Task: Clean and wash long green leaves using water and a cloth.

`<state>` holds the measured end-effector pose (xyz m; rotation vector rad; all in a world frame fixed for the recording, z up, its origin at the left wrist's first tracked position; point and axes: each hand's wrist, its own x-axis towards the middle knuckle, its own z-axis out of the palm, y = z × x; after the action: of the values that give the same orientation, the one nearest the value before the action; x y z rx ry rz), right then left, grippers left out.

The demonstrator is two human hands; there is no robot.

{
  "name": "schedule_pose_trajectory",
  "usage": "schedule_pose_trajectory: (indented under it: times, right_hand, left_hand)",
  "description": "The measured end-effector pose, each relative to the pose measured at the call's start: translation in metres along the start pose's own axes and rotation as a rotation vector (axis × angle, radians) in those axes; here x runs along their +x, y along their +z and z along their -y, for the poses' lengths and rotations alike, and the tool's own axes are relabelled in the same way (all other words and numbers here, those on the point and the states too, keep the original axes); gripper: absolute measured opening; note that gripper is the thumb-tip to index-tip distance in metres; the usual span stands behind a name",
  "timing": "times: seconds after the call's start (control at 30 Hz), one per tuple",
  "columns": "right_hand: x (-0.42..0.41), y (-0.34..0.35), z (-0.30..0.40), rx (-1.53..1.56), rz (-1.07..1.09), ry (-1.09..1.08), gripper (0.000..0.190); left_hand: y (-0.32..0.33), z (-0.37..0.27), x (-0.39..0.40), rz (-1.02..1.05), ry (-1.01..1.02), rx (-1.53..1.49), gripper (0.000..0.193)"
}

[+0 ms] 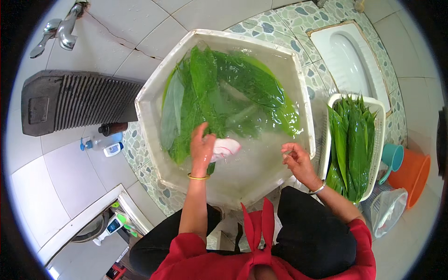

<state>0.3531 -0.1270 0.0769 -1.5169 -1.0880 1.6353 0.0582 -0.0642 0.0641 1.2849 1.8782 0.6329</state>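
A large white plastic tub of water stands before me, with long broad green leaves lying in it, some under the surface. My left hand is over the tub's left part, gripping a wet white cloth with pinkish-red lines. Over the right side of the tub, my right hand has its fingers curled and apart, with nothing seen between them. Right of the tub, more wet green leaves lie lengthwise in a white plastic basket.
A dark ribbed washboard leans at the left, below a metal tap. Bottles stand near it. At the right are a squat toilet, a teal dipper, an orange bucket and a clear plastic container. A white-framed mirror is lower left.
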Motion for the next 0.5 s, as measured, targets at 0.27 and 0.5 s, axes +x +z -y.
schedule_pose_trajectory:
  times: [0.27,0.5]
  right_hand:
    - [0.022,0.017,-0.023,0.184,0.093,0.141,0.019]
    - [0.065,0.053,-0.026,0.231,0.132,0.243,0.044]
  left_hand:
    - [0.009,0.016,0.007,0.121,-0.053,0.004,0.045]
    - [-0.001,-0.009,0.0,0.16,-0.217,-0.489,0.039]
